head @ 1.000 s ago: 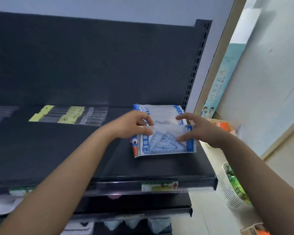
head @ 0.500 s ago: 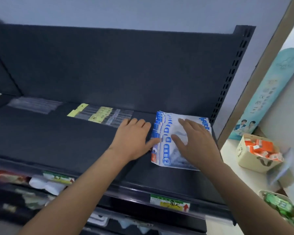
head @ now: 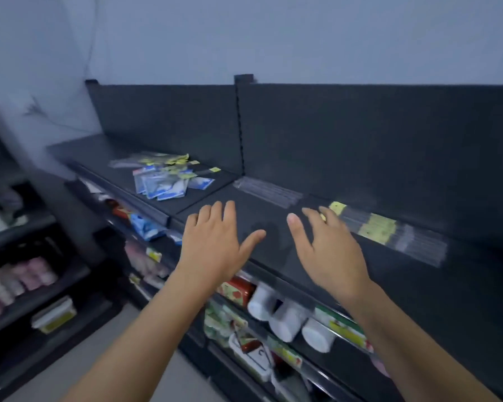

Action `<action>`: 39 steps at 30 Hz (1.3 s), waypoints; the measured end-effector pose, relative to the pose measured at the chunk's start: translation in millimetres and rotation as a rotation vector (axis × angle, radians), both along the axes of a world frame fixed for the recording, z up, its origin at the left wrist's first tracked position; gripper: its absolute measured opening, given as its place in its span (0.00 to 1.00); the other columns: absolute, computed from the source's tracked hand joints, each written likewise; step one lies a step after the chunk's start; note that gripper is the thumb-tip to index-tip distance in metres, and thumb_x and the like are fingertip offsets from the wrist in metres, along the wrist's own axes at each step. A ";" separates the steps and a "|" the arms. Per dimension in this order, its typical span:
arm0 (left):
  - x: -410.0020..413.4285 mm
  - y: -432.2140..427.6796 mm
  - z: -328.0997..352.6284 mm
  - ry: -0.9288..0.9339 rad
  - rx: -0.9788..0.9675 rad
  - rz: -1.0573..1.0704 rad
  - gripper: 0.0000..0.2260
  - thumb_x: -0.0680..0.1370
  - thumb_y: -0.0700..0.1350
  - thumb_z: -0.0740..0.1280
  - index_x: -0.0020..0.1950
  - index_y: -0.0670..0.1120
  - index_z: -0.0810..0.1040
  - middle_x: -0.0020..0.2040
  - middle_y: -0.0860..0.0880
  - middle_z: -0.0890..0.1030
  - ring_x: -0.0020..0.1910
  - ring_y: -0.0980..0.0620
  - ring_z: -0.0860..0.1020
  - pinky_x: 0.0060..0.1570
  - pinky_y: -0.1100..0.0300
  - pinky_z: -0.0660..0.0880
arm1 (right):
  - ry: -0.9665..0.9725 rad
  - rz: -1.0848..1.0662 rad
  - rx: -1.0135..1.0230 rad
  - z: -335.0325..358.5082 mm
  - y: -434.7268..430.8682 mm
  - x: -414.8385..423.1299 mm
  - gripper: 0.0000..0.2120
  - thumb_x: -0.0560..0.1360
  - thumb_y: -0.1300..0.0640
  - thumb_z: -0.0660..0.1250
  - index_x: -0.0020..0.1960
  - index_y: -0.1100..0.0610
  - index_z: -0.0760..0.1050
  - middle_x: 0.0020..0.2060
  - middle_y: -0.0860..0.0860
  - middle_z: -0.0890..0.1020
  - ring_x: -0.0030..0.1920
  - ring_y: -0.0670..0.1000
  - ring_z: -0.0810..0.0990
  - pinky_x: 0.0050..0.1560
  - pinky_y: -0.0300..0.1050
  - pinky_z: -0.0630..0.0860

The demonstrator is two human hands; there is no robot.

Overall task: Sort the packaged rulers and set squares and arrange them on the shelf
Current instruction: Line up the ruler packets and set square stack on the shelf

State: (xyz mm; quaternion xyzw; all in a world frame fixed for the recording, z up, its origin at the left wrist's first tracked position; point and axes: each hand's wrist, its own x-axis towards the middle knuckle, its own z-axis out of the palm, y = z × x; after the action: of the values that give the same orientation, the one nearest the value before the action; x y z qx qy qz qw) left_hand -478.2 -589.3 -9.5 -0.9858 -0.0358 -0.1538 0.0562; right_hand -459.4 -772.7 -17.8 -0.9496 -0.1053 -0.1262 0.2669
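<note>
My left hand [head: 212, 245] and my right hand [head: 328, 250] hover side by side over the front of the black top shelf [head: 273, 227], fingers spread, holding nothing. An untidy pile of blue-and-white set-square packets [head: 166, 184] with yellow-tagged ruler packets lies further left on the shelf. A bundle of clear packaged rulers [head: 267, 190] lies beyond my hands. A row of yellow-labelled clear rulers [head: 389, 230] lies to the right, just past my right fingertips.
The shelf's dark back panel [head: 360, 134] rises behind everything. Lower shelves hold white jars [head: 285, 317], a red tin [head: 238, 290] and packaged goods. Another dark rack [head: 26, 271] with pink packets stands at the left across a grey floor aisle.
Both hands have let go of the stacked set-square packets at the shelf's right end and moved left. The view has swung left; that stack is out of sight and the loose pile has come in.
</note>
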 end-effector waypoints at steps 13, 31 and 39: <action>65.6 253.3 -10.8 0.064 -0.058 0.150 0.41 0.74 0.73 0.45 0.77 0.46 0.56 0.74 0.48 0.66 0.72 0.46 0.63 0.68 0.50 0.60 | 0.062 0.138 -0.115 11.0 256.1 91.2 0.32 0.77 0.35 0.50 0.75 0.52 0.57 0.71 0.54 0.66 0.69 0.56 0.65 0.62 0.52 0.69; 328.8 448.3 -32.5 0.500 -0.368 -0.254 0.32 0.74 0.65 0.64 0.73 0.52 0.67 0.74 0.52 0.67 0.72 0.51 0.65 0.69 0.54 0.62 | 0.324 -0.094 -0.243 -23.2 449.1 325.5 0.29 0.77 0.37 0.54 0.69 0.56 0.66 0.67 0.57 0.68 0.67 0.59 0.65 0.60 0.55 0.68; 422.6 453.1 -40.2 0.651 -0.289 -0.811 0.36 0.61 0.66 0.76 0.68 0.62 0.71 0.65 0.60 0.68 0.67 0.59 0.61 0.67 0.59 0.58 | 0.411 -0.240 -0.087 -40.8 460.6 354.7 0.25 0.76 0.54 0.62 0.72 0.54 0.62 0.73 0.58 0.57 0.71 0.60 0.60 0.67 0.50 0.63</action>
State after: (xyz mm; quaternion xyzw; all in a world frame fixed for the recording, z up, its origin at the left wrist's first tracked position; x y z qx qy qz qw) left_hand -55.6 -136.1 -49.7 -0.9149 0.3460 0.1570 -0.1359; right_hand -104.7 -312.1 -58.7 -0.9716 0.0593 0.0437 0.2248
